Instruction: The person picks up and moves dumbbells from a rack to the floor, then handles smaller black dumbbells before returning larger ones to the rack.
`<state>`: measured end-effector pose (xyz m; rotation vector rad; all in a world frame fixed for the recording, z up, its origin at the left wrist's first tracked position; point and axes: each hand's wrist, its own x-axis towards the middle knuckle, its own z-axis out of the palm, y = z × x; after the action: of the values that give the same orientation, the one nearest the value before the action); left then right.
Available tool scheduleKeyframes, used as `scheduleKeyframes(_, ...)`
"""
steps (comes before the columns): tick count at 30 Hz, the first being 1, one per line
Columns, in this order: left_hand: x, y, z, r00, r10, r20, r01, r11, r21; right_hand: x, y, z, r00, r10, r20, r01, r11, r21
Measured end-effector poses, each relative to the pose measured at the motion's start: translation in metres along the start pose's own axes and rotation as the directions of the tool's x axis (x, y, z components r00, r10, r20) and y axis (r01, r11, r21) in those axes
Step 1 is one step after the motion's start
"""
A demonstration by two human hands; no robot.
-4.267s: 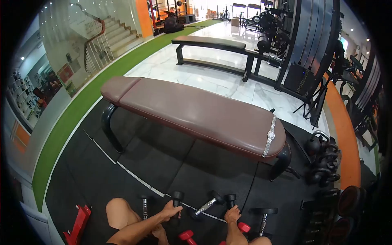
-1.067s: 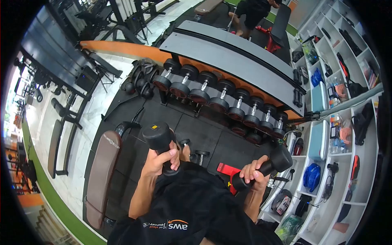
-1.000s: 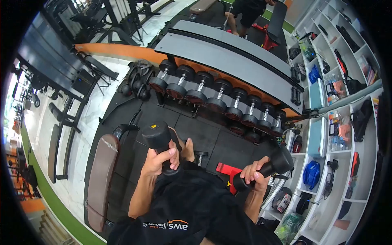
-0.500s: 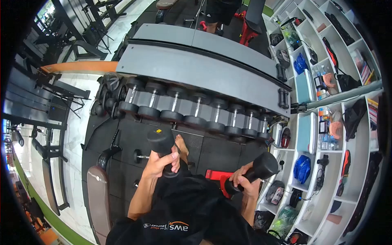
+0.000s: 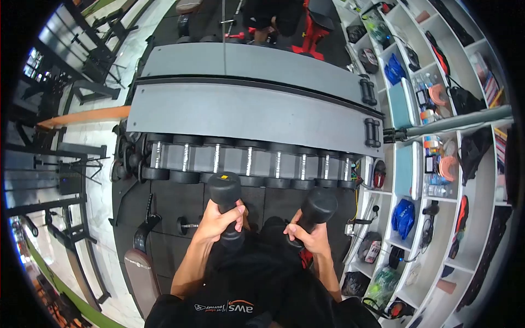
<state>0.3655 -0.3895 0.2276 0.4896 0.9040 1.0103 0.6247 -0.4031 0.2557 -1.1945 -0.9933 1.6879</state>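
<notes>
My left hand point(image 5: 220, 221) is wrapped round the middle of a black dumbbell point(image 5: 225, 188), whose upper head bears a small yellow mark. A second black dumbbell point(image 5: 319, 205) is gripped by my right hand point(image 5: 309, 234). Both dumbbells stand roughly on end, side by side in front of my black shirt point(image 5: 240, 284), with a gap between them. Their lower heads are partly covered by my fingers or blend into the dark clothing. Just beyond is a row of dumbbells with chrome handles point(image 5: 217, 158).
The grey rack top point(image 5: 246, 117) spans the view ahead, with a small dumbbell point(image 5: 372, 133) at its right end. White shelves point(image 5: 448, 235) hold bags and bottles at right. A padded bench point(image 5: 141, 273) and a floor dumbbell point(image 5: 187, 226) are at left. A mirror shows reflections.
My right hand has moved left and slightly up with its dumbbell, now nearer the left one and more upright. My left hand has shifted slightly right. The view has turned a little.
</notes>
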Motion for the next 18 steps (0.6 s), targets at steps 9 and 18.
scheduleKeyframes(9,0.051,-0.018,0.079,0.992,-0.071,0.101,0.042,0.965,0.259,0.007,-0.014,-0.031,0.996,0.079,-0.049,-0.080,0.997,-0.014)
scheduleKeyframes(18,0.099,-0.056,0.172,0.989,-0.067,0.130,0.045,0.985,0.165,0.043,-0.037,-0.118,0.999,0.038,0.021,-0.038,0.999,-0.002)
